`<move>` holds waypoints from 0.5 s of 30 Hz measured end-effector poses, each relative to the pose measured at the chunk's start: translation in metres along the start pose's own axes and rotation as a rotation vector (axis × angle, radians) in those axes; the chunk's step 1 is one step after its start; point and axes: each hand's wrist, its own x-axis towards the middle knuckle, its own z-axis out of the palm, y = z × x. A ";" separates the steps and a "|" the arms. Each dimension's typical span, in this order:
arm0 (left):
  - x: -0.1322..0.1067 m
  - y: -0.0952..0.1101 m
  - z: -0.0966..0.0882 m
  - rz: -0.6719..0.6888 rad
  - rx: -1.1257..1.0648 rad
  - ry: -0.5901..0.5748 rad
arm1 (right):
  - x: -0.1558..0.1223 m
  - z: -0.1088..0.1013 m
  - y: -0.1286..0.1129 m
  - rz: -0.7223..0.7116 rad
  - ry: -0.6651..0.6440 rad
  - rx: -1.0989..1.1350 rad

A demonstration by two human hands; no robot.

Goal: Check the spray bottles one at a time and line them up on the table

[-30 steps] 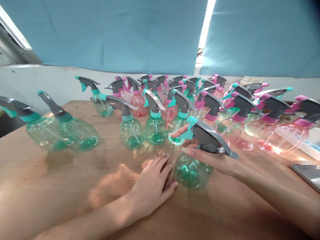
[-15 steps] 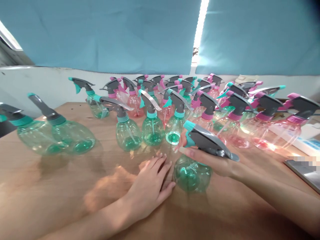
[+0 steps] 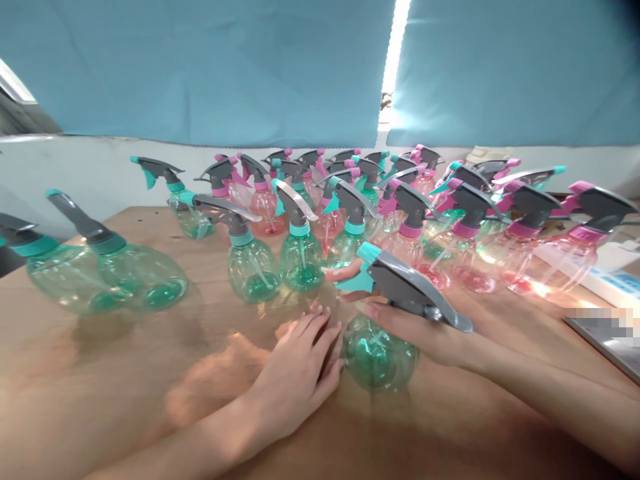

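Observation:
A green see-through spray bottle (image 3: 373, 357) stands tilted on the wooden table, its grey sprayer head topped by a turquoise nozzle and trigger. Around its neck, just under the sprayer head, my right hand (image 3: 425, 333) is closed. The right index finger reaches out along the turquoise trigger, and the other fingers are partly hidden behind the bottle. My left hand (image 3: 303, 357) lies on the table just left of this bottle, fingers stretched out and holding nothing. Its thumb is close to the bottle; whether it touches, I cannot tell.
Several green spray bottles (image 3: 303, 260) and pink spray bottles (image 3: 400, 247) stand in rows behind my hands. Two green bottles (image 3: 143, 273) lean at the left. At the right edge lies a flat grey object (image 3: 607, 347). A blue curtain (image 3: 225, 73) hangs behind.
The right index finger has moved out to the left, and the trigger stands farther out from the sprayer head. The bottle remains in my right hand; the left hand has hardly moved.

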 end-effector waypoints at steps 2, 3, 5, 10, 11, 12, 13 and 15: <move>0.000 0.000 0.000 0.004 0.008 -0.005 | 0.000 -0.001 -0.001 0.027 -0.036 0.039; 0.000 0.000 0.000 0.007 0.011 -0.002 | 0.000 -0.001 -0.002 0.029 -0.042 0.047; -0.001 0.000 0.001 0.012 0.007 0.015 | 0.000 0.000 -0.003 0.028 -0.028 0.033; -0.002 -0.002 0.003 0.005 -0.019 0.062 | -0.004 0.002 -0.001 0.031 0.077 -0.114; -0.002 -0.002 0.003 0.007 -0.020 0.061 | -0.005 0.002 0.000 0.033 0.082 -0.129; -0.002 -0.002 0.003 0.009 -0.017 0.058 | -0.006 0.002 0.001 0.036 0.080 -0.137; -0.001 -0.002 0.003 0.012 -0.013 0.051 | -0.006 0.002 0.001 0.038 0.075 -0.139; -0.001 -0.001 0.002 0.013 -0.002 0.035 | -0.006 0.002 0.003 0.038 0.070 -0.140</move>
